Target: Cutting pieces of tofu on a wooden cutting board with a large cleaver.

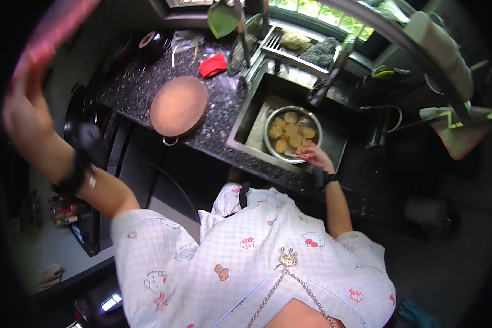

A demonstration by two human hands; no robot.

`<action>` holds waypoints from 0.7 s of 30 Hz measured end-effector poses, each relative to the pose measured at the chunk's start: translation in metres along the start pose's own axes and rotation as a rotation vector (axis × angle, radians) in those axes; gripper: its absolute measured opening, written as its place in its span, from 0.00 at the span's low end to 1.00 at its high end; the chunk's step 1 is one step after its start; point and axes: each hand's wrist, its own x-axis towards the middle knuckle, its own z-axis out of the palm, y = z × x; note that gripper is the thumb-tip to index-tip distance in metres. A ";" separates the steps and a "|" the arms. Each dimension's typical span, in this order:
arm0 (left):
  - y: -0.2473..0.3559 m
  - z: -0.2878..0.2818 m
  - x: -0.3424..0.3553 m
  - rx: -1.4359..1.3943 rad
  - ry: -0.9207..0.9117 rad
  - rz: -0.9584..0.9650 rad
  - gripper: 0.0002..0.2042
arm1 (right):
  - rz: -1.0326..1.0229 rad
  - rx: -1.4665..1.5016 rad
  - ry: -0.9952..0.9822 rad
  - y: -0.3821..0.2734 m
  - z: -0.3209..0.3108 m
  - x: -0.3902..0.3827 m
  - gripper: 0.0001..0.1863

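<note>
My right hand (315, 155) reaches over the near right rim of a round metal bowl (267, 143) in the sink. Its fingers are bent together at one of several round, yellow-brown pieces of food (292, 131) in the bowl; part of the grip is hidden. My left hand (30, 106) is raised at the far left, away from the counter and close to the camera. A long pink shape (57, 35) runs up from its fingers, too blurred to tell whether it is a finger or a held thing.
On the dark speckled counter (131, 87) lie a round wooden chopping board (179, 105) with a metal ring and a red cloth (212, 65). The sink (245, 124) has a dark faucet (333, 71); behind it stands a rack (273, 44). A green utensil (222, 21) hangs by the window.
</note>
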 end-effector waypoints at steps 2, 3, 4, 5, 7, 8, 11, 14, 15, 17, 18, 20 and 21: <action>-0.049 -0.084 -0.059 -0.017 0.088 -0.246 0.06 | 0.065 0.070 0.175 0.002 0.079 -0.018 0.28; -0.080 -0.113 -0.088 -0.086 0.115 -0.355 0.08 | 0.088 0.075 0.257 -0.001 0.082 -0.014 0.28; -0.128 -0.132 -0.122 -0.097 0.131 -0.481 0.10 | 0.077 0.102 0.331 0.001 0.063 -0.009 0.27; -0.152 -0.145 -0.148 -0.150 0.183 -0.575 0.10 | 0.079 0.139 0.372 0.010 0.053 -0.001 0.26; -0.214 -0.212 -0.202 -0.030 0.332 -0.747 0.11 | 0.119 0.226 0.395 0.020 0.076 0.004 0.19; -0.260 -0.238 -0.227 -0.058 0.407 -0.893 0.07 | 0.101 0.273 0.447 0.027 0.079 0.002 0.17; -0.373 -0.286 -0.276 -0.235 0.552 -1.088 0.04 | 0.061 0.379 0.471 0.039 0.076 -0.004 0.15; -0.448 -0.284 -0.286 -0.336 0.565 -1.096 0.05 | -0.034 0.385 0.548 0.045 0.106 -0.015 0.13; -0.469 -0.283 -0.289 -0.364 0.531 -1.098 0.05 | -0.045 0.408 0.556 0.049 0.114 -0.021 0.13; -0.499 -0.271 -0.294 -0.311 0.538 -1.114 0.06 | -0.078 0.391 0.583 0.054 0.129 -0.029 0.13; -0.511 -0.268 -0.292 -0.317 0.505 -1.135 0.06 | -0.099 0.394 0.565 0.060 0.131 -0.030 0.13; -0.533 -0.274 -0.295 -0.317 0.454 -1.168 0.09 | -0.113 0.376 0.566 0.061 0.138 -0.034 0.12; -0.539 -0.281 -0.294 -0.314 0.435 -1.178 0.11 | -0.112 0.362 0.571 0.061 0.149 -0.038 0.11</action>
